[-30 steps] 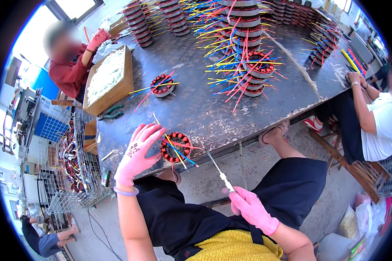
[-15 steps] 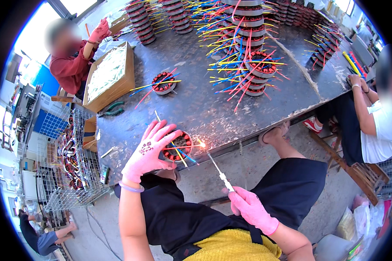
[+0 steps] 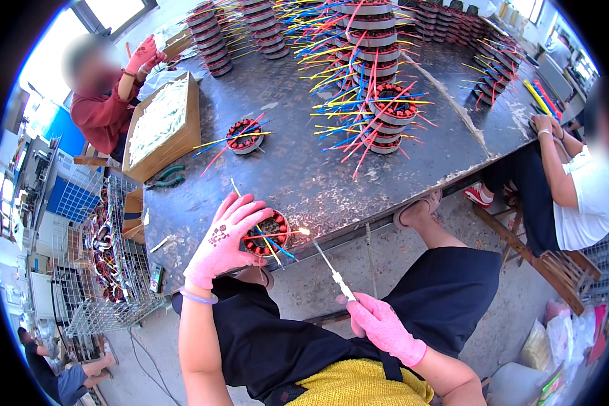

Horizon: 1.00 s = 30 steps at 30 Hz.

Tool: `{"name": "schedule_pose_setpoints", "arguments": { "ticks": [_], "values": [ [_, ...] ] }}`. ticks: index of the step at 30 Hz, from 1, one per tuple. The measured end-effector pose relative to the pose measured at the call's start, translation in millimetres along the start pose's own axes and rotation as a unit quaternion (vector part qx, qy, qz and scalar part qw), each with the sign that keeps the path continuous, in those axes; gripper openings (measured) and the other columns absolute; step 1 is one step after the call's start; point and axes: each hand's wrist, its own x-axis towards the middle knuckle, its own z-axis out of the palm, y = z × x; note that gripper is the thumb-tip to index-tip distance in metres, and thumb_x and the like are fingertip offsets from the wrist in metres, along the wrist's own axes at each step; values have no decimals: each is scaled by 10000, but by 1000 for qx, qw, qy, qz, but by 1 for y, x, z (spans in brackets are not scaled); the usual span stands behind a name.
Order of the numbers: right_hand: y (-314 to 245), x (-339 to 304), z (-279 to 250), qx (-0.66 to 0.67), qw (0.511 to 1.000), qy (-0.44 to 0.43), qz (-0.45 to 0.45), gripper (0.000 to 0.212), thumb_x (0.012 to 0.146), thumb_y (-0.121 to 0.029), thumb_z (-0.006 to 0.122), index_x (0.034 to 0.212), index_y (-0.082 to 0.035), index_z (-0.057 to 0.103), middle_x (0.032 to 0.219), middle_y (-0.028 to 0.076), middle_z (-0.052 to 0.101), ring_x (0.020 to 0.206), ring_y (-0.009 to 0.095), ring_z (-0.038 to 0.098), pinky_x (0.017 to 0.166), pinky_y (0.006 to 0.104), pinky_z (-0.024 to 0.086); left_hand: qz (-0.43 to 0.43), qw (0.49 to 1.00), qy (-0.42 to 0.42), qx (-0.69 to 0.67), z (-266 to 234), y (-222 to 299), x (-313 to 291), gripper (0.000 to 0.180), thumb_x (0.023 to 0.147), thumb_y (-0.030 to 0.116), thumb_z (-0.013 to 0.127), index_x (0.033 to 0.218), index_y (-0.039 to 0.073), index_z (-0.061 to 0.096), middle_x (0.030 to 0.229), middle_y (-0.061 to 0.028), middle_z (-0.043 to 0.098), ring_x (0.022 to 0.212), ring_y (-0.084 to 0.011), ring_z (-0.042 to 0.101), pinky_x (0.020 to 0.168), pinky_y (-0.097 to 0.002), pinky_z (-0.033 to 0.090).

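Observation:
My left hand (image 3: 227, 240), in a pink glove, holds a motor stator (image 3: 284, 223) at the table's near edge, fingers stretched over its far side and thumb low. The stator is a ring with red windings inside; red, blue and yellow wires stick out of it. My right hand (image 3: 386, 328), also gloved in pink, is closed round a white-handled tool with a thin metal rod (image 3: 324, 256). A small bright flame (image 3: 304, 231) burns at the end of a red wire, just beyond the rod's tip. A pale thin strip (image 3: 234, 187) shows above my left fingers.
Another stator (image 3: 245, 137) lies farther back, near tall stator stacks (image 3: 375, 68) with wires jutting out. Green-handled pliers (image 3: 167, 177) lie by a cardboard box (image 3: 191, 125) of pale pieces. Left stands a wire basket (image 3: 118, 294). Co-workers sit left (image 3: 101, 122) and right (image 3: 589, 196).
The whole view has shifted slightly. Both hands keep nearly the same pose, with the flame still at the red wire's end. The left co-worker's raised hands have moved a little.

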Motion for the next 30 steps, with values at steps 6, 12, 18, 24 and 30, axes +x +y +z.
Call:
{"name": "schedule_pose_setpoints", "arguments": {
  "ticks": [6,12,18,24,30],
  "values": [
    [3,0,0,41,999,7,-1,372,1043,-258,495,1275,8,614,676,-34,481,606,51,426,565,221,343,7,1000,5,5,3,-1,1,971,469,262,893,1373,127,564,1414,-82,544,1409,-333,405,1230,-506,232],
    [-2,0,2,10,1000,7,-10,377,1044,-270,492,1268,6,619,677,-27,489,614,56,438,570,230,350,1,1000,2,-1,0,1,0,950,474,225,876,1365,116,567,1416,-88,539,1414,-335,399,1231,-505,229],
    [-6,-2,1,40,999,13,3,383,1042,-273,490,1267,9,621,679,-21,496,617,59,438,581,236,362,1,1000,0,-9,1,1,2,946,474,243,877,1358,109,570,1406,-90,543,1410,-333,403,1230,-508,227],
    [-4,-1,0,3,1000,3,-16,390,1043,-287,487,1265,2,627,680,-20,499,619,64,437,585,235,366,3,1000,10,-4,2,1,1,936,472,262,905,1339,117,583,1380,-88,555,1390,-327,428,1221,-503,246],
    [-7,-1,-2,-3,1000,-3,0,365,1050,-258,455,1250,7,606,664,22,509,594,87,496,590,280,430,6,1000,11,-4,3,1,1,929,474,260,905,1333,117,585,1372,-92,558,1388,-328,431,1219,-505,247]
  ]
}}
